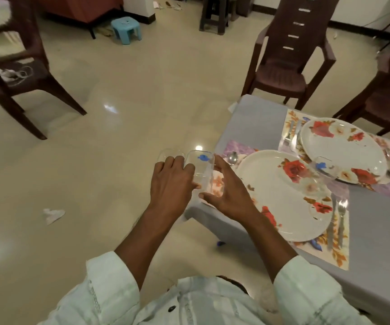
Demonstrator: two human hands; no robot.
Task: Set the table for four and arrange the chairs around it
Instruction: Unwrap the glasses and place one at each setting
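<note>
Both hands meet just off the surface [259,118] corner: left hand [170,181] grips 1 clear glass [166,156], right hand [226,193] curls round another glass [201,170]. Open floor [123,127] lies beyond. 2 plates [283,195] sit near that edge; brown chair [283,66] stands behind the surface.

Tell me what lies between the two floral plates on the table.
In the head view, a clear glass with a blue mark stands between the near plate and the far plate, overlapping both rims; purple placemat shows beneath.
</note>
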